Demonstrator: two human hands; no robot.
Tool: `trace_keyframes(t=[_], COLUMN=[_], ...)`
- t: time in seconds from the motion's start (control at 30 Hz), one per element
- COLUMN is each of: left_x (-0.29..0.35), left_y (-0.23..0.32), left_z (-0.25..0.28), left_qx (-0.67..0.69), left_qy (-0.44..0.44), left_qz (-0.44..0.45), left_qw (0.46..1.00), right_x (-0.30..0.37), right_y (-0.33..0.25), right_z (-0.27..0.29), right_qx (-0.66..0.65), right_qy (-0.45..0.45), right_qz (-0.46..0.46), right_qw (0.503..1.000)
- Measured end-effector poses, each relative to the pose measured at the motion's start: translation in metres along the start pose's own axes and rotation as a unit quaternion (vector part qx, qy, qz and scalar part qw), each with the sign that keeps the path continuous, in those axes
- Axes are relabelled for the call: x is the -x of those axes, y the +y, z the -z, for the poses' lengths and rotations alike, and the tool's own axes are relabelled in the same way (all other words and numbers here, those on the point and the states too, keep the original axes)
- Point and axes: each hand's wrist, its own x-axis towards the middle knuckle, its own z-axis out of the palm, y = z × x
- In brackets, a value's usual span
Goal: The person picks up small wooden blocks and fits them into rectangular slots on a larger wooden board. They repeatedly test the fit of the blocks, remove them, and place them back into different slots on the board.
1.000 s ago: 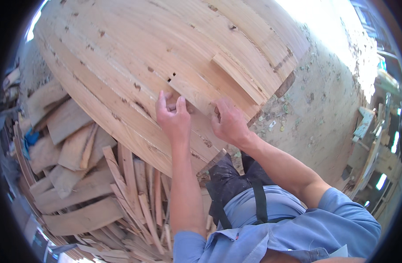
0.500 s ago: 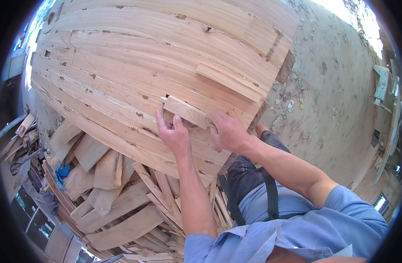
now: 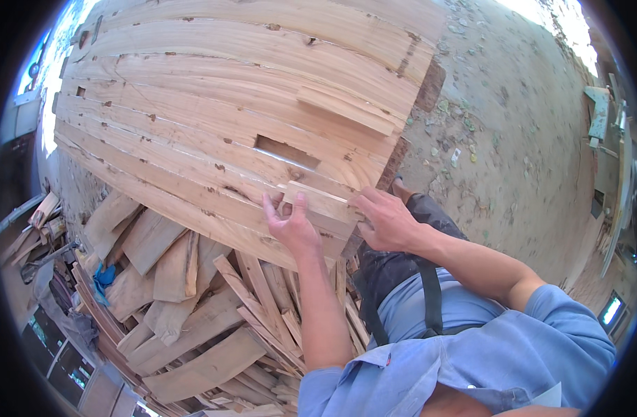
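A large panel of pale wooden planks [image 3: 193, 104] fills the upper left. A rectangular slot [image 3: 285, 151] lies open in it. Both hands hold a short wooden block [image 3: 317, 199] just below and right of that slot. My left hand [image 3: 291, 226] grips the block's left end from below, fingers curled over it. My right hand [image 3: 386, 221] holds the block's right end near the panel's lower edge. A second small strip [image 3: 346, 110] lies on the panel higher up to the right.
A heap of wood offcuts [image 3: 193, 313] lies under the panel's lower left edge, with a blue scrap [image 3: 104, 276] among them. Sandy ground [image 3: 513, 139] with small debris spreads to the right. Machinery and clutter stand at the far right rim [image 3: 607, 139].
The short block has come out of the panel and moved down and right with both hands, leaving the rectangular slot open. The view has shifted closer over the panel.
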Motion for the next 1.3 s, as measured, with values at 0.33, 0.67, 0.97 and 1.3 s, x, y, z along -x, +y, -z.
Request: trace_keyframes(t=[0.33, 0.67, 0.97, 1.3], left_x=[0.145, 0.388, 0.673, 0.633], left_y=[0.001, -0.038, -0.118, -0.286], left_z=[-0.014, -0.138, -0.248, -0.295], left_qx=[0.002, 0.029, -0.169, -0.507], left_qy=[-0.089, -0.490, -0.696, -0.562], left_qz=[-0.015, -0.076, -0.089, -0.044], left_qw=[0.996, 0.868, 0.692, 0.652], right_x=[0.112, 0.411, 0.704, 1.051], right_y=[0.019, 0.134, 0.203, 0.382], right_z=[0.046, 0.142, 0.177, 0.199], right_qx=[0.030, -0.029, -0.058, -0.195], right_qy=[0.135, 0.338, 0.573, 0.686], right_qz=[-0.029, -0.059, -0.117, -0.399], right_qw=[0.990, 0.939, 0.809, 0.576])
